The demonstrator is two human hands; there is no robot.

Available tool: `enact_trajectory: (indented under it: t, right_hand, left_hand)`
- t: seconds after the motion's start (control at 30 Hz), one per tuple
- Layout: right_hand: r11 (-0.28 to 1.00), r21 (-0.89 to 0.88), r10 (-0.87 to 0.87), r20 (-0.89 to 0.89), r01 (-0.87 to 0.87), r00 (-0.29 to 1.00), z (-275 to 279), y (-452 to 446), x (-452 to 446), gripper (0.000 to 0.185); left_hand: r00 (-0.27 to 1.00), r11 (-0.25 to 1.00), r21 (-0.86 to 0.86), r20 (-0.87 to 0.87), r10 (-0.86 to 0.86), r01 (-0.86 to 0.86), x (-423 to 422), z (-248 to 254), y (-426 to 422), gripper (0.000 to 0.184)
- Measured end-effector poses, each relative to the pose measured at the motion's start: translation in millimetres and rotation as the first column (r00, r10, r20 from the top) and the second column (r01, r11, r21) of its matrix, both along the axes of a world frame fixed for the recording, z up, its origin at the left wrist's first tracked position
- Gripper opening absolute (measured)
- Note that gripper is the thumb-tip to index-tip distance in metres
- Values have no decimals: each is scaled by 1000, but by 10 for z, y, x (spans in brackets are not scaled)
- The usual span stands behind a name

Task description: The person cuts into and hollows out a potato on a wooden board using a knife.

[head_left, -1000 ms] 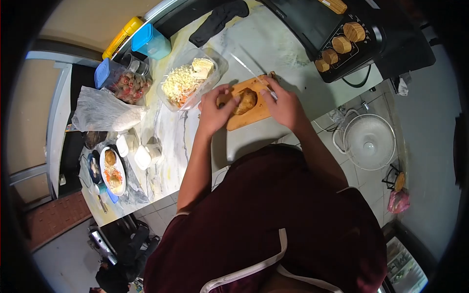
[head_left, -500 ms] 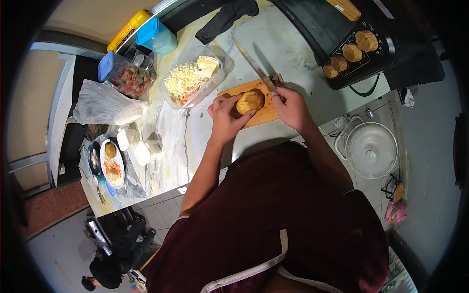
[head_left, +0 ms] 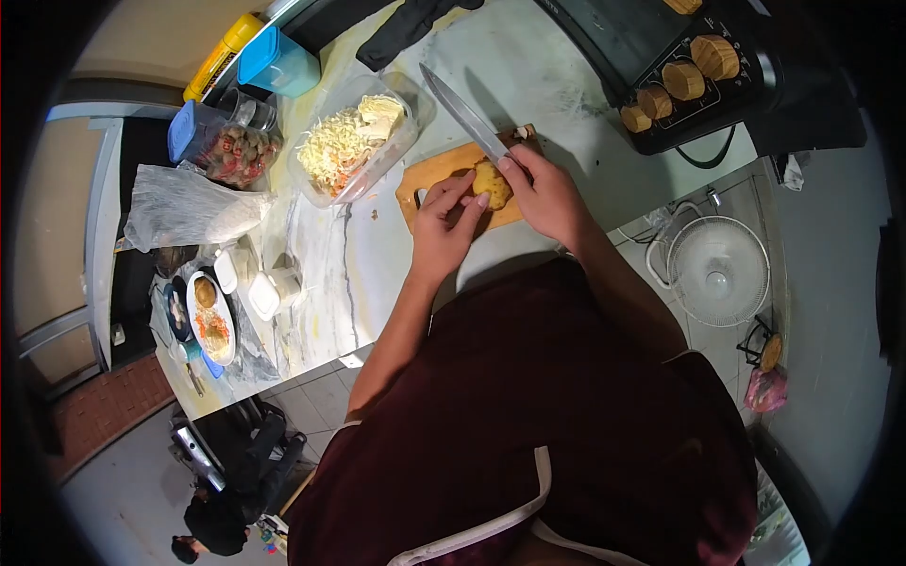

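Observation:
A yellow-brown, blotchy potato (head_left: 492,186) is over the wooden cutting board (head_left: 435,174). My left hand (head_left: 445,224) grips its left side, thumb and fingertips pressed to it. In my right hand (head_left: 549,200) is a knife (head_left: 464,111), held by the handle. Its long blade points away to the upper left, the base of the blade close to the potato's far side. Just beyond the board, a clear plastic container (head_left: 404,141) holds grated white shreds, some orange bits and a pale yellow lump.
A black oven (head_left: 651,141) with wooden knobs stands at the right. Leftward are a tub with a blue lid (head_left: 184,130), a plastic bag (head_left: 170,209), small white-lidded containers (head_left: 265,297) and a white oval plate (head_left: 226,347). A white strainer basket (head_left: 717,311) sits low right. Another person (head_left: 215,522) is lower left.
The knife and my right hand have come closer to the potato, which is now partly covered by my hands. The whole view has shifted slightly.

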State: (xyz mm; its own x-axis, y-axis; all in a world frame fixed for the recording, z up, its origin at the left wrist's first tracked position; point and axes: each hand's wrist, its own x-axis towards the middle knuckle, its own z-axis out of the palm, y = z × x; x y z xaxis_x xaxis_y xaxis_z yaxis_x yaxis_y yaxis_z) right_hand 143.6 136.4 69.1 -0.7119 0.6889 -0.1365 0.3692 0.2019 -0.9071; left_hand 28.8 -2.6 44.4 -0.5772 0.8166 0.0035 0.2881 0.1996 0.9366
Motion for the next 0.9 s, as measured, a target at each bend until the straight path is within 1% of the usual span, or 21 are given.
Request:
enact_trajectory:
  t: [0.03,0.1,0.17,0.2,0.27,0.4,0.5,0.57,0.7,0.73,0.8,0.83,0.9]
  right_hand:
    - [1000,-1,2,2,-2,1000,9,15,6,24]
    - [998,56,31,-16,-30,999,5,23,38,24]
    - [997,71,36,-10,-35,999,2,37,52,24]
    - [995,89,38,-6,-38,999,-4,40,58,24]
    - [995,95,42,-1,-41,999,-27,49,65,23]
    - [991,122,54,17,-56,998,-37,39,70,23]
    - [990,139,32,-3,-31,999,-32,44,64,21]
    - [989,144,36,23,-39,999,-17,61,76,21]
    - [984,172,35,63,-45,997,-12,115,98,22]
    - [985,169,31,65,-42,997,-21,115,102,22]
    - [995,91,34,-9,-33,999,-44,105,89,22]
    - [996,87,33,-8,-32,999,-41,101,84,22]
    - [978,203,48,-8,-46,999,-26,103,71,21]
  left_hand:
    - [1000,1000,2,17,-1,1,-1,-19,-1,39]
    - [999,1000,-4,37,0,0,11,-44,-14,38]
    - [992,998,-4,114,59,-59,27,-60,3,38]
    - [992,998,-7,116,59,-58,35,-69,11,38]
    - [979,993,18,174,108,-113,43,-81,38,40]
    - [981,996,-14,173,90,-88,34,-56,66,42]
    - [978,995,-15,182,101,-100,63,-36,94,44]
    - [960,995,-84,269,74,-53,99,49,108,49]
    - [949,995,-94,311,62,-34,84,74,142,51]
    - [947,995,-96,314,66,-38,76,98,151,52]
    - [946,994,-102,316,71,-41,60,99,154,53]
    - [946,995,-97,317,66,-37,50,85,149,53]
    - [947,995,-96,317,61,-32,42,93,152,53]
